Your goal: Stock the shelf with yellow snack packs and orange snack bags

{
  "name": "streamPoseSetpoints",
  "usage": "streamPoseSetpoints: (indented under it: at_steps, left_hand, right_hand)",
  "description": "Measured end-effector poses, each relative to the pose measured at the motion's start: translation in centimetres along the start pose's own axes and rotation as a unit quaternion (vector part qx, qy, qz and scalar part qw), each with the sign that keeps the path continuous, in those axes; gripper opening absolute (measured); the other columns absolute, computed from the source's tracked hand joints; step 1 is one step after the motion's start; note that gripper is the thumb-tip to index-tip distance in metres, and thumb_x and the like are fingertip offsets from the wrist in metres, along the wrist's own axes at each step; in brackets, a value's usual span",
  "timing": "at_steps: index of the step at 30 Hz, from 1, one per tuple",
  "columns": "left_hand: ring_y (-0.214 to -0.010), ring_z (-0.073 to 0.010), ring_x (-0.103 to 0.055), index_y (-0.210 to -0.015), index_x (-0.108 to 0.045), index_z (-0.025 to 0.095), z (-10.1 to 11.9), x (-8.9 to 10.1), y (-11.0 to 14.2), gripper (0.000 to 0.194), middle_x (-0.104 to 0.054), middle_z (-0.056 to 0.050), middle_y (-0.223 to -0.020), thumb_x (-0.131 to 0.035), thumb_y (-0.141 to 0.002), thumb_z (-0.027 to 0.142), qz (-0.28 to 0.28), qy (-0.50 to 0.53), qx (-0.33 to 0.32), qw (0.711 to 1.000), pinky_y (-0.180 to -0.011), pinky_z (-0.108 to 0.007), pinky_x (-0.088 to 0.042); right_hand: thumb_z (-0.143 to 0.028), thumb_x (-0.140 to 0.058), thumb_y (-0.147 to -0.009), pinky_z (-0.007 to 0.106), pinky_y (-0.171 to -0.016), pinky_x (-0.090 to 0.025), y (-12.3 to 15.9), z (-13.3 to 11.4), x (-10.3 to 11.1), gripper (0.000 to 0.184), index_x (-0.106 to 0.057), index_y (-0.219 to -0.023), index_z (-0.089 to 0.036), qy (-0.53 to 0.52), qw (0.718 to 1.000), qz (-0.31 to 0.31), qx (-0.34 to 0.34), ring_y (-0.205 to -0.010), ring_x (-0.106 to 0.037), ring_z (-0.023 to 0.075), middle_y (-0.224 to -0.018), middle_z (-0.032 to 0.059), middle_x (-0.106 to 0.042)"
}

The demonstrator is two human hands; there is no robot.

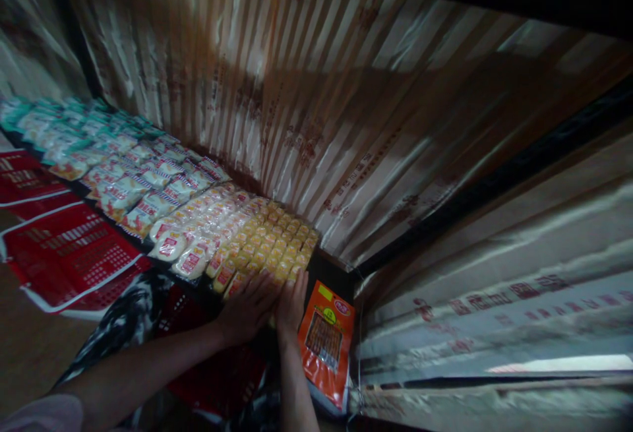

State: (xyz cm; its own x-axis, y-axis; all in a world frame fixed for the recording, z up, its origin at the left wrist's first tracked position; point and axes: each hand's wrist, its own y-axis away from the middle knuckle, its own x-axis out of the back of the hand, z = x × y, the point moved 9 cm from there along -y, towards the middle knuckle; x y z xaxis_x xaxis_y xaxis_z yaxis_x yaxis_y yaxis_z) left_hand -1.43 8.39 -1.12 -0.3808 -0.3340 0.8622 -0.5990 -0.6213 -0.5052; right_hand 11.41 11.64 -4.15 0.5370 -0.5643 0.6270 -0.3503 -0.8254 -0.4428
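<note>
My left hand (250,311) lies with its fingers stretched out over the near end of several rows of small yellow snack packs (270,247). Beside it, my right hand (291,307) rests against the right side of the same rows, fingers extended. Neither hand is wrapped round a pack; the packs under the palms are hidden. Just right of my right hand lies an orange snack bag (326,343) with a clear window showing brown sticks. Left of the yellow packs are clear-wrapped white packs with red labels (190,260).
Farther left along the dark shelf run white printed bags (148,204) and green-topped bags (64,122). Red baskets (74,247) with white handles stand below the front edge. Pleated plastic-like sheeting (306,102) rises behind, and dark frame bars (475,185) cross the right.
</note>
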Motion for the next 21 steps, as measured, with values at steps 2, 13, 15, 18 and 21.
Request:
streamPoseSetpoints:
  at_steps: [2, 13, 15, 18, 21]
  left_hand:
    - [-0.140, -0.0261, -0.023, -0.148, -0.026, 0.024, -0.1, 0.3, 0.1, 0.057, -0.036, -0.008, -0.149, -0.042, -0.094, 0.037, 0.005, -0.002, -0.002, 1.000, -0.113, -0.045, -0.018]
    - [-0.141, -0.0260, -0.023, -0.141, -0.039, 0.022, -5.2, 2.3, 3.5, 0.049, -0.038, -0.010, -0.149, -0.041, -0.094, 0.033, 0.064, -0.067, 0.098, 0.991, -0.114, -0.045, -0.018]
    - [-0.142, -0.0261, -0.022, -0.142, -0.039, 0.022, -5.9, 2.3, 3.8, 0.048, -0.036, -0.010, -0.149, -0.040, -0.094, 0.032, 0.069, -0.071, 0.100, 0.990, -0.114, -0.046, -0.018]
    - [-0.142, -0.0280, -0.022, -0.140, -0.041, 0.020, -6.6, 2.3, 3.9, 0.048, -0.036, -0.013, -0.149, -0.041, -0.094, 0.033, 0.073, -0.068, 0.095, 0.990, -0.113, -0.048, -0.018]
    - [-0.141, -0.0280, -0.024, -0.138, -0.044, 0.019, -7.1, 2.2, 3.8, 0.046, -0.038, -0.014, -0.148, -0.040, -0.094, 0.034, 0.075, -0.056, 0.103, 0.990, -0.113, -0.049, -0.020]
  right_hand:
    - [-0.037, -0.016, -0.096, 0.051, -0.109, -0.028, 0.2, 0.1, 0.4, 0.057, -0.030, -0.143, -0.008, 0.005, 1.000, 0.012, -0.006, -0.141, -0.023, 0.0245, -0.147, 0.0197, -0.034]
    - [-0.034, -0.029, -0.097, 0.061, -0.104, -0.030, 5.1, -7.8, -0.3, 0.050, -0.038, -0.140, -0.012, 0.091, 0.987, -0.012, 0.130, -0.139, -0.026, 0.0323, -0.147, 0.0214, -0.035]
    - [-0.034, -0.030, -0.096, 0.062, -0.102, -0.031, 5.2, -8.5, -1.2, 0.049, -0.040, -0.139, -0.011, 0.099, 0.986, -0.015, 0.130, -0.139, -0.025, 0.0329, -0.147, 0.0221, -0.035]
    - [-0.032, -0.030, -0.096, 0.061, -0.102, -0.033, 5.1, -8.8, -2.3, 0.048, -0.044, -0.136, -0.008, 0.112, 0.984, -0.020, 0.139, -0.140, -0.022, 0.0331, -0.146, 0.0244, -0.035]
    - [-0.031, -0.032, -0.095, 0.060, -0.102, -0.032, 5.0, -8.8, -2.8, 0.048, -0.045, -0.134, -0.006, 0.127, 0.981, -0.020, 0.143, -0.141, -0.021, 0.0328, -0.145, 0.0257, -0.035]
